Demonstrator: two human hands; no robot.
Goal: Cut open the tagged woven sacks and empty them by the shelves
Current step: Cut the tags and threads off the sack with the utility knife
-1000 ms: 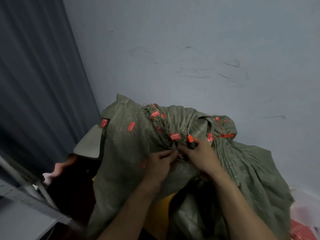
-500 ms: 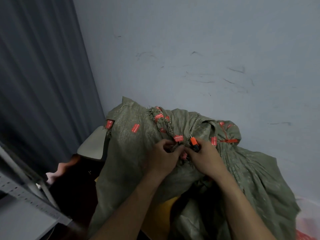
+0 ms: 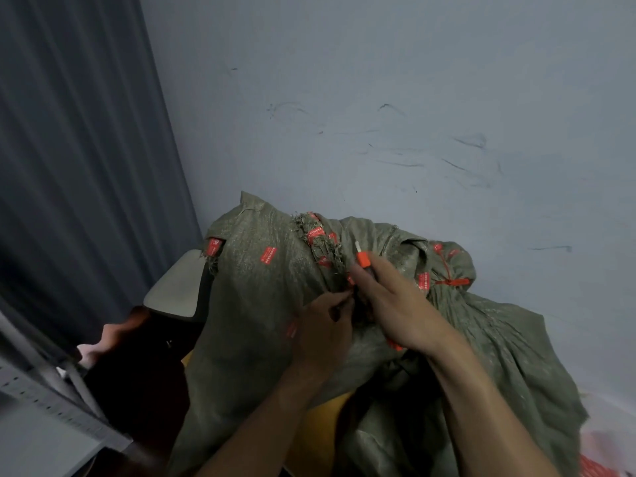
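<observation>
Along the sack seam, the right hand has lifted its gripped cutter; the left hand pinches fabric; cutting seems unfinished.

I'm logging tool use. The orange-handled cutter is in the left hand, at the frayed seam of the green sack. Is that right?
Not quite. The head view shows the orange-handled cutter in the right hand, at the frayed seam of the green sack. The left hand only pinches the fabric beside it.
</observation>
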